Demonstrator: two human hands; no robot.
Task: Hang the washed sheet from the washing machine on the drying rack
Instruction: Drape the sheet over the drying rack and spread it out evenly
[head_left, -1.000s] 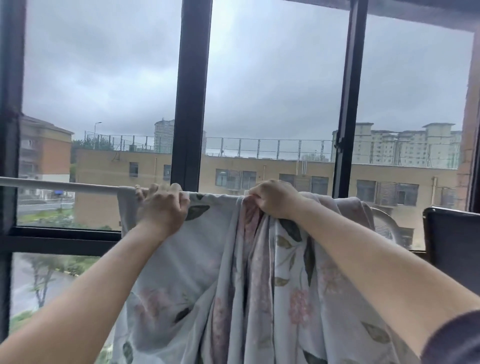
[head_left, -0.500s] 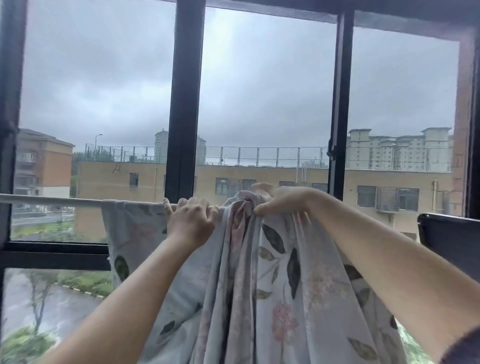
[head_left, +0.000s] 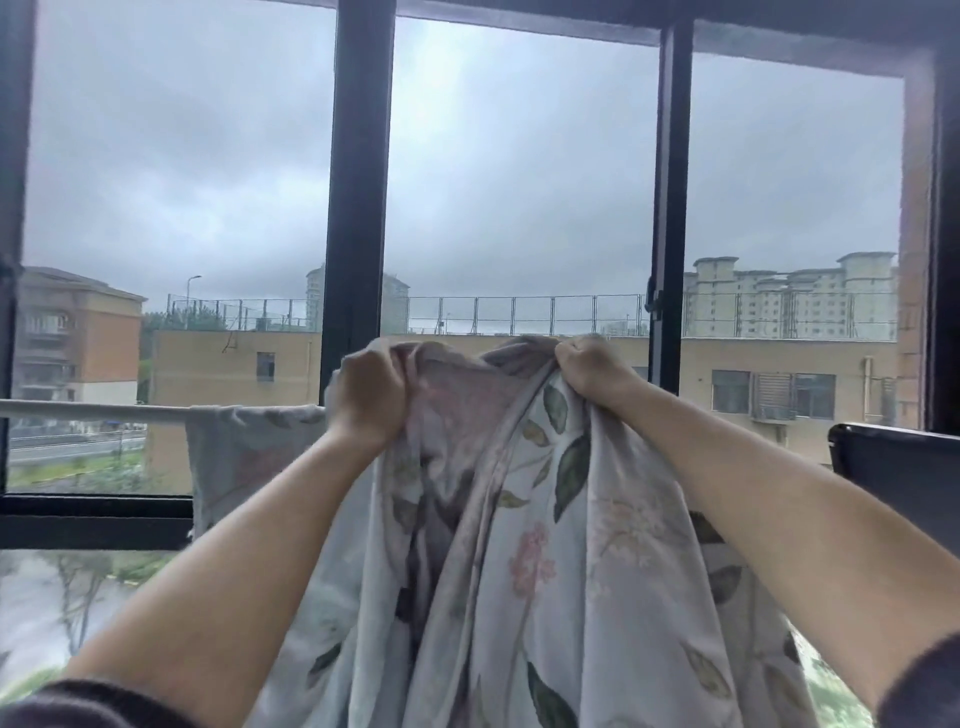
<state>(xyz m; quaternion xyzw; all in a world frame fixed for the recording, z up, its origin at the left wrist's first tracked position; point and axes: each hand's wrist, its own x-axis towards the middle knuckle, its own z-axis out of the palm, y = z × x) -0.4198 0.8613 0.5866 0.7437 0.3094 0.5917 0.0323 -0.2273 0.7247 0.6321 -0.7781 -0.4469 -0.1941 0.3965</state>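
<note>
- The left hand (head_left: 366, 400) was clenched round a bunched fold of the floral sheet (head_left: 519, 545), held above the drying rack's pale rod (head_left: 93, 410).
- The right hand (head_left: 592, 369) was clamped on another bunch of the sheet's top edge, to the right, with cloth spanning the gap between the hands.
- The sheet's left part lay draped over the rod; the rest hung down between the forearms.
- A dark window frame (head_left: 358, 208) stood just beyond.

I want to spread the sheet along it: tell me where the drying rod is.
In the head view the white rod runs level across the left side before the window; the floral sheet drapes over it beside the left hand.
</note>
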